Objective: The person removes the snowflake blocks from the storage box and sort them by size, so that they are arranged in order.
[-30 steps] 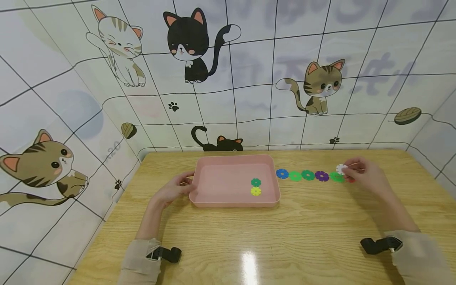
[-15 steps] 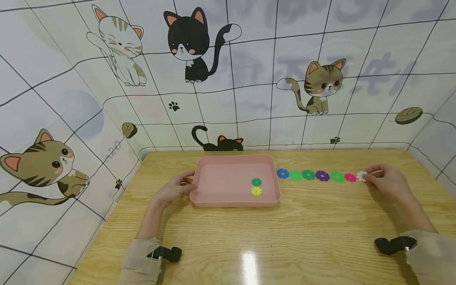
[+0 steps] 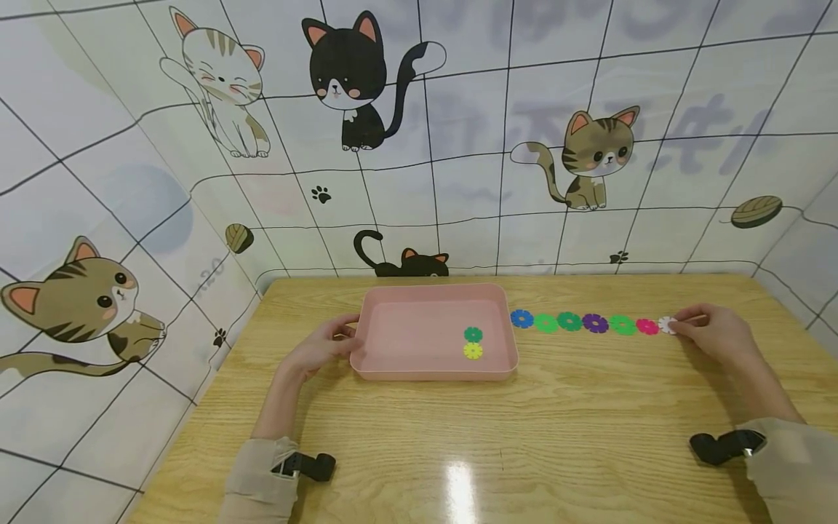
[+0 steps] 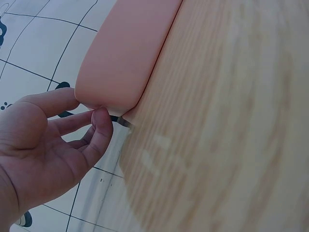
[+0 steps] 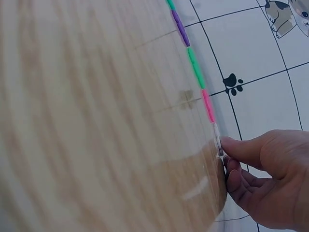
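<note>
At the right end of a row on the table, my right hand (image 3: 716, 335) pinches a white snowflake disc (image 3: 666, 324) between thumb and fingers. The disc lies right beside a pink snowflake disc (image 3: 647, 327); in the right wrist view its edge lines up with the pink one (image 5: 208, 105). My left hand (image 3: 322, 345) holds the left end of a shallow pink tray (image 3: 393, 375), thumb near the rim and curled fingers against the end wall in the left wrist view. Inside the tray lie a green snowflake disc (image 3: 473, 335) and a yellow snowflake disc (image 3: 473, 351).
Leftward from the pink disc run a light green disc (image 3: 623, 325), a purple disc (image 3: 595, 324), a darker green disc (image 3: 569, 322), another light green disc (image 3: 545, 324) and a blue disc (image 3: 521, 319) beside the tray. A cat-patterned wall (image 3: 471, 189) rises behind the wooden table (image 3: 393, 444).
My right hand has carried the white disc rightward and down from above the light green disc to the row's end, past the pink disc. My left hand stays at the tray.
</note>
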The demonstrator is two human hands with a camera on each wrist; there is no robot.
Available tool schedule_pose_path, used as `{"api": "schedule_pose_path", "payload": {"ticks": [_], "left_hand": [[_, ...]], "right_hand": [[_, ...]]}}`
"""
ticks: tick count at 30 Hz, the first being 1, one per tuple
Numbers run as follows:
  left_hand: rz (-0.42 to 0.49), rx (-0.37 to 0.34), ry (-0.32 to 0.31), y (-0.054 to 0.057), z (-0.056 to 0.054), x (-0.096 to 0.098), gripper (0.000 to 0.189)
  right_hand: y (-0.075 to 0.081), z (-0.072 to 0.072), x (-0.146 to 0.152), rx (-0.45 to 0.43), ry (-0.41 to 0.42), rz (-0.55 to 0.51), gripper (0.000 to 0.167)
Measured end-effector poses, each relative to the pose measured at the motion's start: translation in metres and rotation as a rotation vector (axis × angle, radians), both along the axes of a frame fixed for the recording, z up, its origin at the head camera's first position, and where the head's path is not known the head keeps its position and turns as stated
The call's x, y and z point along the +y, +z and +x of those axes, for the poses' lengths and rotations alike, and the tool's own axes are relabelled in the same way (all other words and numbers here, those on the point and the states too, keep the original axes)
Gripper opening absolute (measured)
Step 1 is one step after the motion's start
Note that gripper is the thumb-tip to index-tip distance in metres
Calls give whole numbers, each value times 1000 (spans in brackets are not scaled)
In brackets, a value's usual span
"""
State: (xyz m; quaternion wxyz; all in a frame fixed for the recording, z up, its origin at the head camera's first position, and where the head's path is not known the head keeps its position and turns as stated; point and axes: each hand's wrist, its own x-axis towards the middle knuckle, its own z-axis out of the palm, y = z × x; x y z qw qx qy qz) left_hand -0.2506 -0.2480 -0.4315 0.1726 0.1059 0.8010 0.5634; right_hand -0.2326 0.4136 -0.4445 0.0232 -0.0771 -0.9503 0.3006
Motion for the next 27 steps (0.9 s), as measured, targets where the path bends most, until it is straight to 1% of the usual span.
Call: {"api": "schedule_pose_path", "payload": {"ticks": [4, 10, 12, 14, 19, 27], "left_hand": [[1, 4, 3, 0, -1, 0, 65], [-3, 1, 8, 0, 0, 0, 64], [-2, -2, 13, 0, 0, 0, 64], [1, -3, 15, -1, 0, 0, 64], [5, 1, 16, -2, -1, 0, 64], [-2, 7, 12, -3, 0, 0, 64]], "right_hand": [[-1, 0, 1, 5, 5, 6, 47], [-1, 1, 2, 5, 3, -21, 51], [0, 2, 1, 19, 9, -20, 51], [1, 4, -3, 51, 19, -6, 48], [11, 6, -17, 134, 70, 14, 41], [27, 1, -55, 176, 194, -42, 39]]}}
